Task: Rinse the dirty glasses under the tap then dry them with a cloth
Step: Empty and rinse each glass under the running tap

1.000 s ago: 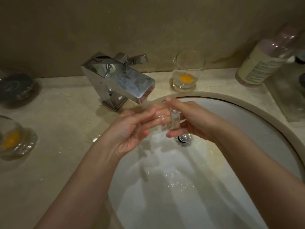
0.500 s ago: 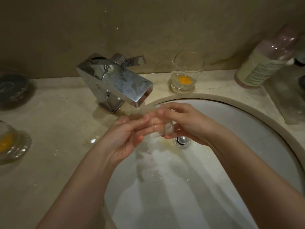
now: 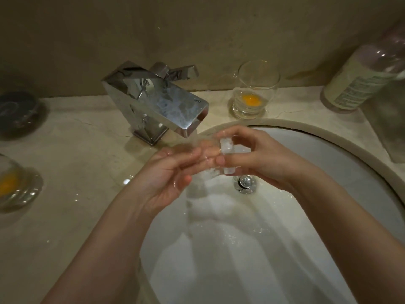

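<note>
Under the tap [image 3: 157, 104], our right hand [image 3: 258, 159] grips a wet glass [image 3: 225, 156], left hand [image 3: 166, 172] fingers rubbing inside; slick glass could slip into the sink [image 3: 328, 137].

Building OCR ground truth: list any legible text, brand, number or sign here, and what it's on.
Bottle, back right on the counter: its pale label carries printed lines, too blurred to read.
Tap, glasses, sink: no text visible.
Nothing legible in this view.
</note>
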